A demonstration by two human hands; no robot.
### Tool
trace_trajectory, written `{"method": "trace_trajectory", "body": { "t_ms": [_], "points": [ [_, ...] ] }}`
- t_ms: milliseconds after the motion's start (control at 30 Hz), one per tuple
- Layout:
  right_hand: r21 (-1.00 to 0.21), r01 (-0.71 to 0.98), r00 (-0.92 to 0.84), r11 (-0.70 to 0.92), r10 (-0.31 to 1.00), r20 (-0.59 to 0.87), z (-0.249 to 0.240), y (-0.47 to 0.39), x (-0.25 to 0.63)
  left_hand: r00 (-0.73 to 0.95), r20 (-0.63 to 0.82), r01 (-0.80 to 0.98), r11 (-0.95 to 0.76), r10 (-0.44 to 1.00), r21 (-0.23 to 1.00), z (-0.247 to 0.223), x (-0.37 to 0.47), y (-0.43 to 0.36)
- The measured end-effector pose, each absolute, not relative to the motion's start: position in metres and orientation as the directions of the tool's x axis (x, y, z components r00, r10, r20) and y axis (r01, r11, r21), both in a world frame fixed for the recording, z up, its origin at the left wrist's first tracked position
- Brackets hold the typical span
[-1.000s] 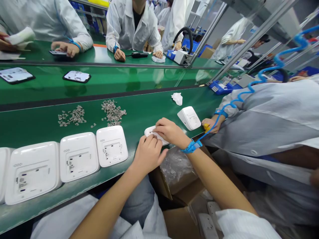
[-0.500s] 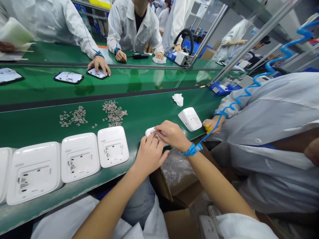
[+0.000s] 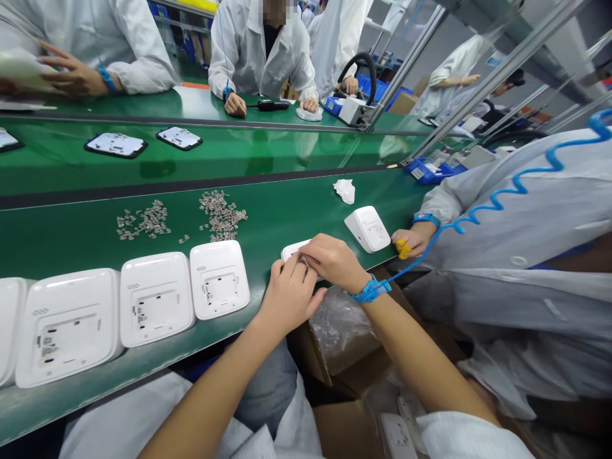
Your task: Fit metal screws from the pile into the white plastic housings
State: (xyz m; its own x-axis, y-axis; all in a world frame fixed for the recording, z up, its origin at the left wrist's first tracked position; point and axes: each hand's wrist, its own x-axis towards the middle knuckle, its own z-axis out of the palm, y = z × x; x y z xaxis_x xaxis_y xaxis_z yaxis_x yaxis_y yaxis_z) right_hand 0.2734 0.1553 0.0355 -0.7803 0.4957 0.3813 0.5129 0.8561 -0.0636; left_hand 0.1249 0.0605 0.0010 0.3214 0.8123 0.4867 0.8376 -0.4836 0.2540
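Note:
Under my two hands lies a white plastic housing (image 3: 289, 249), mostly covered by them at the near side of the green bench. My left hand (image 3: 291, 292) rests over the housing with its fingers bent down onto it. Thumb and fingertips of my right hand (image 3: 335, 260) are pinched together just above the same housing; whatever they hold is too small to make out. A blue strap (image 3: 370, 289) is around my right wrist. Left of my hands, several similar white housings (image 3: 220, 255) stand in a row, recessed faces showing. Two piles of small metal parts (image 3: 224, 215) lie behind them.
Another white housing (image 3: 368, 228) stands right of my hands, near crumpled white paper (image 3: 345, 190). Beyond a dark rail, a green belt carries black-edged panels (image 3: 115, 145). A co-worker's hand (image 3: 415, 240) holds something yellow at right. A cardboard box (image 3: 310, 357) with clear plastic sits below the bench edge.
Across the belt, a co-worker's hand has left a black-edged panel and moved back to the left. The panels have shifted left. My hands stay at the same housing, almost unmoved.

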Motion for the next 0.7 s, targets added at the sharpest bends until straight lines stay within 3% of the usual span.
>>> {"method": "trace_trajectory", "body": {
  "t_ms": [200,400,567,700],
  "points": [
    [-0.064,0.443,-0.835,0.894,0.438,0.333,0.0373,0.1555,0.272,0.339,0.47,0.841,-0.486,0.815,0.238,0.0009,0.1248,0.0609],
    [-0.156,0.522,-0.697,0.839,0.525,0.489,0.0353,0.1586,0.2708,0.361,0.45,0.853,-0.484,0.817,0.194,0.0048,0.1256,0.0579],
    [-0.166,0.635,-0.661,0.754,0.642,0.388,0.0386,0.1603,0.2699,0.351,0.456,0.857,-0.477,0.818,0.194,0.0063,0.1249,0.0582],
    [-0.172,0.643,-0.678,0.747,0.659,0.326,0.0405,0.1613,0.2691,0.351,0.465,0.857,-0.479,0.813,0.19,0.005,0.1246,0.0583]
  ]
}}
